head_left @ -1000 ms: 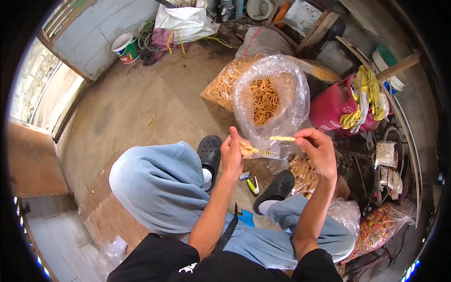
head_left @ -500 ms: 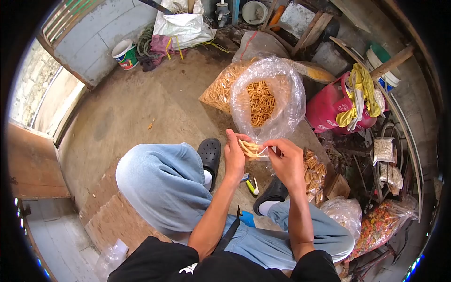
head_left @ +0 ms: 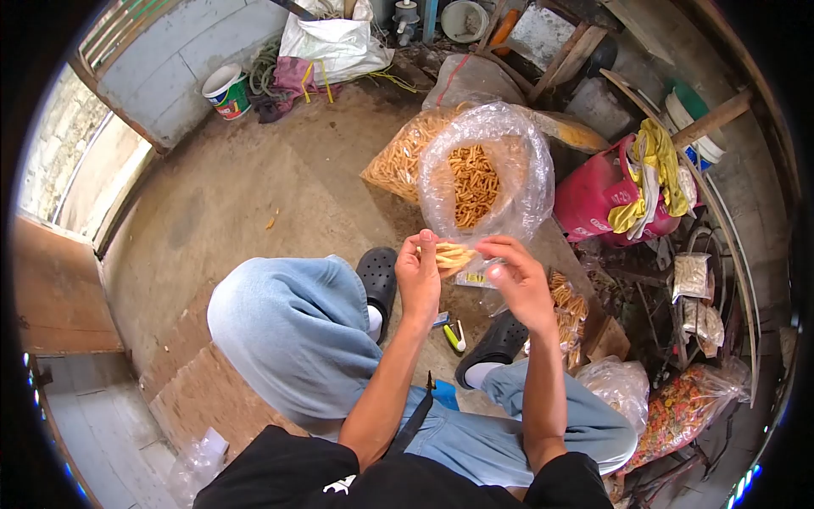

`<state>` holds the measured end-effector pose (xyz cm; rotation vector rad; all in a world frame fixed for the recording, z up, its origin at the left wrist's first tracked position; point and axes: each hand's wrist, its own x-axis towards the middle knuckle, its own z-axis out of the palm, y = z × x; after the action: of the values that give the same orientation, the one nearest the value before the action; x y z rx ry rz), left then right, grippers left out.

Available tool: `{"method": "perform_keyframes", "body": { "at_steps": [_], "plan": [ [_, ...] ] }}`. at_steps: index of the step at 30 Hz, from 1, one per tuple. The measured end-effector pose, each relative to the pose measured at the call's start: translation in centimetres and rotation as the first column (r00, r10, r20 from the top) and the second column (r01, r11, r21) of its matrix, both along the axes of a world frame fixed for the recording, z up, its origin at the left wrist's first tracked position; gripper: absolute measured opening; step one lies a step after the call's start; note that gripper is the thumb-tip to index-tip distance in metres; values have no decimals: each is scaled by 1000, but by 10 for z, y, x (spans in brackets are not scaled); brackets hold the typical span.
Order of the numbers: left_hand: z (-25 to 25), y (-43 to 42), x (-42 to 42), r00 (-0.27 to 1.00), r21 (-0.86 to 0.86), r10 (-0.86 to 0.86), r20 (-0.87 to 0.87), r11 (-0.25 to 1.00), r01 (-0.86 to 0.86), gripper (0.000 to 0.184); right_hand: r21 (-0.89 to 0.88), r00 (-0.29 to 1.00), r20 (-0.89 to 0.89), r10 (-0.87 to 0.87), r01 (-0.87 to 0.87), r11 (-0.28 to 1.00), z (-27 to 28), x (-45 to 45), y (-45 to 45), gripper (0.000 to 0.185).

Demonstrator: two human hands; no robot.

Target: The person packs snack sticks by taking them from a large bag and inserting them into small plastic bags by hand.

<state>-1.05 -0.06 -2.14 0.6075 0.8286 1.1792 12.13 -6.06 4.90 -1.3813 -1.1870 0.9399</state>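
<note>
- Left hand [head_left: 421,284]: closed around a small clear packet [head_left: 471,277], thumb upright at its near side; we list it as grasping.
- Right hand [head_left: 524,288]: at the other side of the packet, thumb and fingers parted; whether they grip the film, we cannot tell.
- The packet: held between the hands, above the floor [head_left: 254,195], with pale yellow snack sticks [head_left: 454,256] at its upper part and a printed patch lower down.
- Large clear bag [head_left: 532,199]: just beyond the hands, mouth wide open, brown sticks [head_left: 475,187] heaped inside. We see more sticks behind clear plastic at its left; whether this is a separate bag, we cannot tell.
- Stapler-like tool [head_left: 453,338], green and white: on the floor between two dark clogs, a small blue box [head_left: 442,319] just beside it.
- Pile of filled packets [head_left: 570,314]: to the right of the right forearm, brown sticks showing through.
- Bag of multicoloured pieces [head_left: 682,407]: lower right, beyond the knee.
- Red cylinder [head_left: 593,191]: right of the large bag, draped with yellow cloth [head_left: 661,170].
- White sack [head_left: 331,47] and white bucket [head_left: 225,92] with a green and red label: we record both at the far wall.
</note>
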Motion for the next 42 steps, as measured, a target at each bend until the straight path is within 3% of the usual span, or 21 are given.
{"method": "perform_keyframes", "body": {
  "at_steps": [2, 3, 6, 8, 9, 11, 14, 17, 21, 23, 26, 30, 32, 33, 35, 38, 39, 41, 42],
  "plan": [
    [3, -1, 2, 997, 33, -28, 66, 999, 26, 39, -32, 983, 181, -14, 20, 999, -2, -10, 1, 33],
    [3, -2, 2, 997, 34, -32, 65, 999, 30, 39, -32, 983, 181, -17, 24, 999, -8, -11, 3, 33],
    [8, -3, 1, 985, 68, -96, 141, 994, 87, 38, -53, 987, 141, -78, 86, 995, -24, -14, 5, 33],
    [14, -2, -1, 934, 30, -108, 342, 994, 104, 29, 10, 985, -3, -173, 173, 985, -26, -16, 6, 31],
    [14, -2, -1, 934, 29, -109, 341, 994, 105, 29, 9, 985, -4, -174, 174, 985, -24, -15, 6, 31],
    [14, -3, 1, 931, 131, -167, 323, 983, 131, 28, -87, 947, -197, -255, 242, 966, -13, -14, 6, 26],
    [13, -3, 0, 919, 90, -213, 333, 977, 194, 23, -119, 891, -334, -308, 285, 951, -2, -11, 6, 20],
    [11, 1, -7, 869, 65, -306, 389, 950, 305, 19, -85, 936, -213, -280, 267, 960, -10, 5, 2, 15],
    [15, 1, -14, 868, 117, -441, 229, 898, 425, 21, -91, 952, -165, -258, 245, 965, -1, 12, -4, 14],
    [26, -1, -14, 857, 190, -515, 23, 844, 502, 23, -80, 988, -49, -145, 141, 987, -2, 15, -6, 13],
    [21, -5, -10, 850, 216, -513, -121, 822, 527, 22, -42, 997, -29, -78, 77, 996, -3, 11, -5, 19],
    [26, -7, -7, 898, 174, -417, -141, 882, 437, 19, -45, 984, -110, -142, 138, 989, -1, 6, -2, 23],
    [23, -8, -8, 905, 145, -402, -140, 896, 420, 19, -38, 992, 54, -110, 112, 993, 0, 6, -2, 29],
    [24, -9, -6, 905, 145, -403, -139, 895, 421, 19, -39, 992, 54, -111, 113, 993, 1, 5, -2, 29],
    [29, -13, -2, 944, 141, -312, -108, 935, 325, 16, 52, 932, 335, -136, 126, 991, 1, 3, -1, 32],
    [21, -12, -1, 950, 100, -309, -33, 945, 311, 15, 91, 911, 395, -118, 88, 992, -8, 4, 1, 34],
    [23, -12, 0, 950, 100, -310, -34, 945, 312, 15, 92, 912, 394, -119, 90, 992, -9, 5, 3, 34],
    [27, -13, 0, 961, 126, -272, -48, 953, 276, 14, 22, 990, 124, -62, 60, 998, -12, 6, 3, 29],
    [27, -12, -1, 961, 125, -271, -49, 953, 275, 14, 21, 991, 123, -61, 59, 998, -14, 7, 3, 29]
  ]
}}
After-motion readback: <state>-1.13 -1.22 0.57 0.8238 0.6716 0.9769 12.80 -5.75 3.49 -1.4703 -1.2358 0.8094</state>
